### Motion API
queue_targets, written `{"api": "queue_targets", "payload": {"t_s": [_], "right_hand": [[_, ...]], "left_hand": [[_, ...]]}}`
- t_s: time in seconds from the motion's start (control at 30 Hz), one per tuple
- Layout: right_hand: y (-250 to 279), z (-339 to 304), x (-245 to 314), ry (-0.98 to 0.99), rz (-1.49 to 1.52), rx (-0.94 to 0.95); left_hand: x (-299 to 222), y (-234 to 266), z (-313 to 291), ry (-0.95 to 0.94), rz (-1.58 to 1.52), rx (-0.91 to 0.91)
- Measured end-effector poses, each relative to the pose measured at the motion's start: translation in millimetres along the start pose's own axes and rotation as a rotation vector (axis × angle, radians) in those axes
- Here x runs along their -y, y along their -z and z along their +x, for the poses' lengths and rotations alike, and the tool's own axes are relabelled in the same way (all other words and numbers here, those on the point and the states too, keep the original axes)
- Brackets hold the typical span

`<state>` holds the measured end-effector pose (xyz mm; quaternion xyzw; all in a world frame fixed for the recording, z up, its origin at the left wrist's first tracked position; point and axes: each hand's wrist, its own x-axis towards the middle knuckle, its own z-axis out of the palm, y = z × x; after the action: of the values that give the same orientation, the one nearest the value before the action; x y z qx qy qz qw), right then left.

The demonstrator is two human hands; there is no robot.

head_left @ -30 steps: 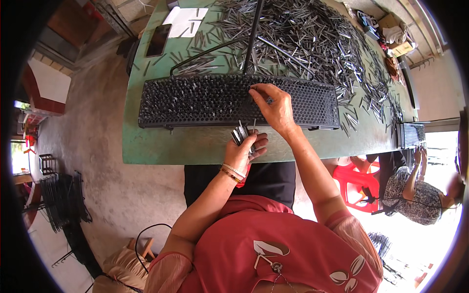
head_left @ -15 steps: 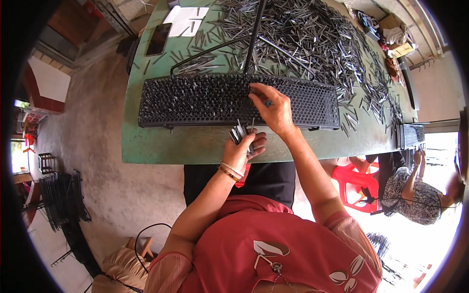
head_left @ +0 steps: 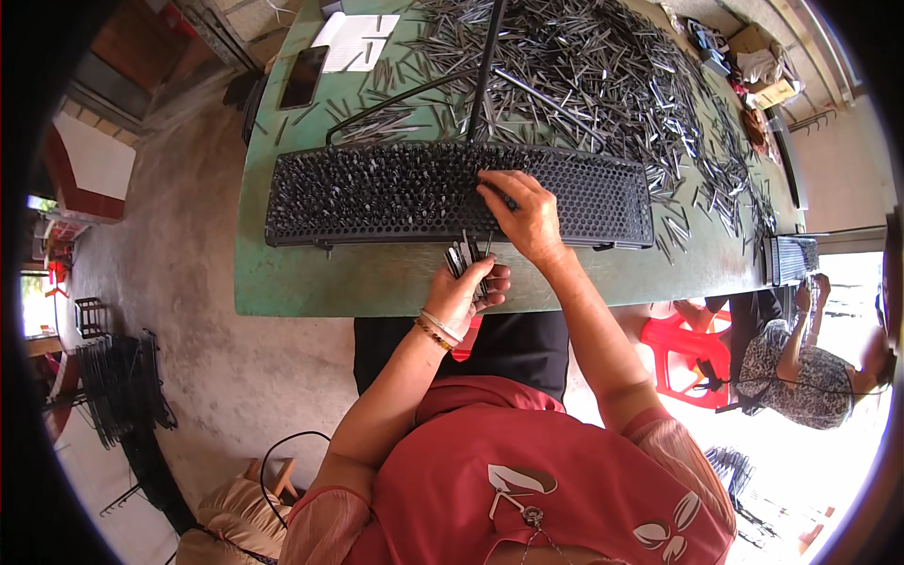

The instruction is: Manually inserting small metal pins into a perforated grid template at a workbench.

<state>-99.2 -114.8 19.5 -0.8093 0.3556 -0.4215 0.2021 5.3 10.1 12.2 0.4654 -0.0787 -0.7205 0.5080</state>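
Observation:
A long black perforated rack (head_left: pixel 603 202) with rows of round holes lies across the near part of the green table. Its left half is packed with thin dark rods standing in the holes; the right half shows bare holes. My left hand (head_left: pixel 471 284) is closed round a bundle of thin metal rods (head_left: pixel 458 256) just in front of the rack's near edge. Over the middle of the rack, where the filled part meets the bare holes, my right hand (head_left: pixel 525 212) has its fingertips pinched together. Whatever is between those fingertips is too small or hidden to make out.
A large heap of loose rods (head_left: pixel 584 75) covers the far side of the green table (head_left: pixel 377 282). Black bars (head_left: pixel 487 75) rise behind the rack. A dark phone-like slab (head_left: pixel 305 77) and white paper (head_left: pixel 361 42) lie far left. At right, another person (head_left: pixel 800 377) works beside a red stool (head_left: pixel 683 358).
My right hand has shifted very slightly down and left over the rack, its fingers closer together. My left hand's fingers have curled in more around the rods.

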Motion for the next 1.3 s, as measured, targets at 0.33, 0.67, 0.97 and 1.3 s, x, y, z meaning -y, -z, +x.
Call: {"api": "queue_targets", "payload": {"t_s": [0.33,0.67,0.97,1.3], "right_hand": [[0,3,-1,0.180,-0.023,0.092],[35,-5,18,-0.309,0.263,0.279],[43,-2,9,-0.542,0.430,0.170],[13,11,-7,-0.240,0.137,-0.069]], "left_hand": [[0,-2,-1,-0.010,0.034,0.033],[-1,4,0,-0.131,-0.044,0.095],[-6,-11,-1,-0.050,0.046,0.127],[4,-7,18,0.010,-0.026,0.071]]}}
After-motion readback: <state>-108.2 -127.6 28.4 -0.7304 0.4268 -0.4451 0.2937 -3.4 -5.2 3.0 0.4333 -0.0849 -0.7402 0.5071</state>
